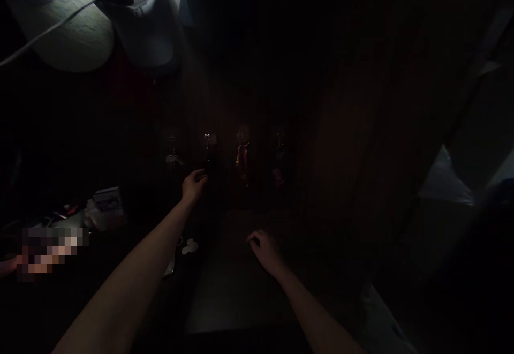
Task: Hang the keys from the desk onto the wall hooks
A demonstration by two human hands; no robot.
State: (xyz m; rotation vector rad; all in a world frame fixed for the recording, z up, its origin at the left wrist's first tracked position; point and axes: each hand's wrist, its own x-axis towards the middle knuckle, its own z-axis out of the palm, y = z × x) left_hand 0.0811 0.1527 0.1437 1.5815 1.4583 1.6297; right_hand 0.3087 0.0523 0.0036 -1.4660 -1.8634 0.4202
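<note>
The scene is very dim. My left hand (195, 185) is stretched forward, its fingers partly extended and apart just below a dark hanging object (208, 157). Whether the fingertips touch that object is lost in the dark. It hangs from a small metal hook (207, 137). My right hand (265, 248) is low over a dark tabletop (228, 295), fingers loosely bent, with a gap at the thumb and nothing visible in it. A pale, three-lobed flat object (190, 246) lies between my forearms, and a light-edged object (170, 266) shows beside my left forearm.
Keys (172, 159), a reddish-yellow strap-like item (242, 161) and a purple tag (277, 177) hang from other hooks. Pale caps (80, 38) hang at upper left with a white cord (52, 28). A small box (107, 201) stands among clutter at left.
</note>
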